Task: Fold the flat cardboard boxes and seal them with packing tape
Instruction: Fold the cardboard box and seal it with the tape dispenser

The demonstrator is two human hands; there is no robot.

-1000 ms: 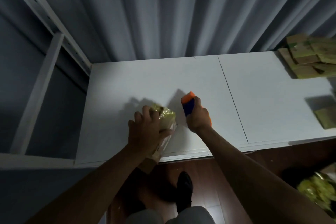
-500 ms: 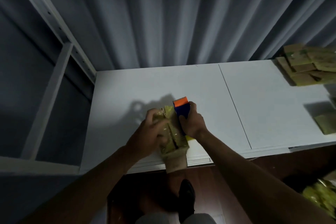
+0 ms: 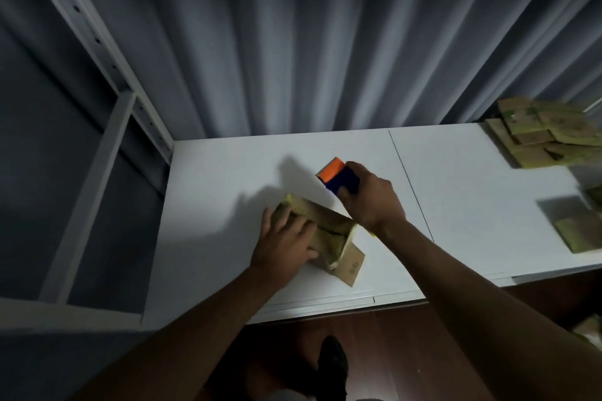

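Observation:
A small folded cardboard box [image 3: 329, 231] with yellow-green print lies on its side on the white table [image 3: 228, 205], one brown flap open toward me at its near right end. My left hand [image 3: 286, 244] rests on top of the box, fingers spread over its left half. My right hand [image 3: 371, 198] grips a blue tape dispenser [image 3: 338, 177] with an orange front, held just beyond the box's right end and slightly above the table.
A stack of flat cardboard boxes [image 3: 547, 137] sits at the table's far right corner. Another flat box [image 3: 576, 231] lies at the right edge. A white shelf frame [image 3: 97, 153] stands on the left and a grey curtain hangs behind. My shoe [image 3: 332, 365] shows below.
The box has been laid down flat on the table, turned at an angle. My right hand lifted the tape dispenser away from the box, up and to the right.

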